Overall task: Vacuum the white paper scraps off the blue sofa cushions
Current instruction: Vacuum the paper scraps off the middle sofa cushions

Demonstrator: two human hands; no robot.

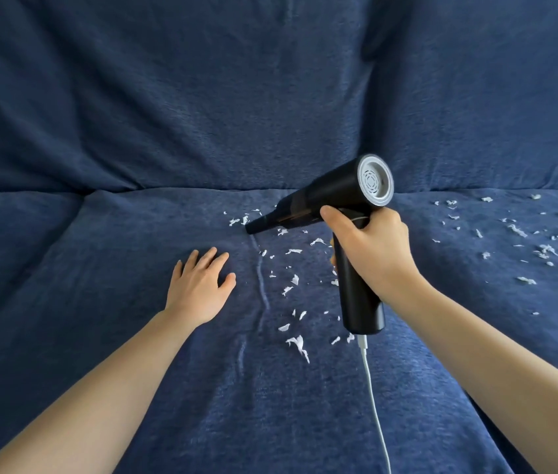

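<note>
My right hand (371, 246) grips the handle of a black handheld vacuum (330, 196). Its narrow nozzle (258, 225) points down and left, touching the blue seat cushion (134, 319) beside a few white paper scraps (236, 221). More scraps (296, 343) lie scattered on the middle cushion under and in front of the vacuum. Another spread of scraps (527, 241) covers the right cushion. My left hand (202, 282) rests flat on the cushion, fingers spread, left of the scraps.
The blue backrest (202, 97) rises behind the seat. A white cable (375, 405) runs from the vacuum's handle base down toward the front edge. The left cushion (14, 251) shows no scraps.
</note>
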